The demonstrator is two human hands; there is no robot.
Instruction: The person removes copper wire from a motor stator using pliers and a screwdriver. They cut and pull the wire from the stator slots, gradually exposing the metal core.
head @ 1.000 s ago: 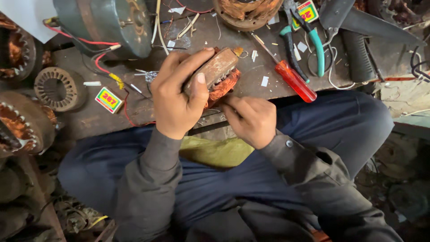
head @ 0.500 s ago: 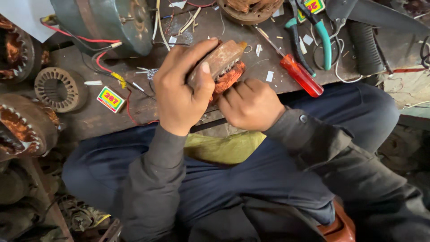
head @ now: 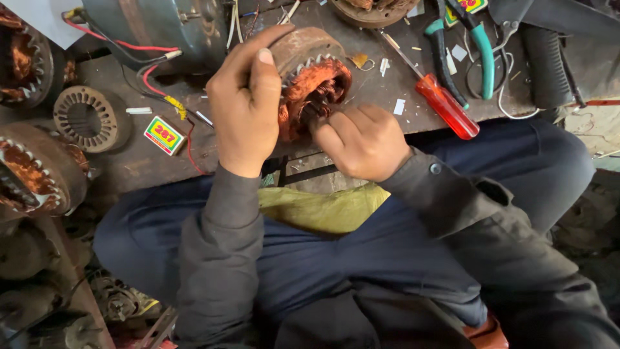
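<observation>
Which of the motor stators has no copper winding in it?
The small bare stator ring lying flat at the bench's left; the held stator and others show copper coils.

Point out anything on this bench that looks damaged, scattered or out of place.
The stator held by the left hand looks rusty on its outer shell, and the right hand touches its copper windings. Small white scraps lie scattered on the bench near the red-handled screwdriver. Nothing looks spilled.

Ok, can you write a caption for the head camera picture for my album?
Left hand steadies a rusty motor stator on the workbench while right hand works its copper windings.
</observation>
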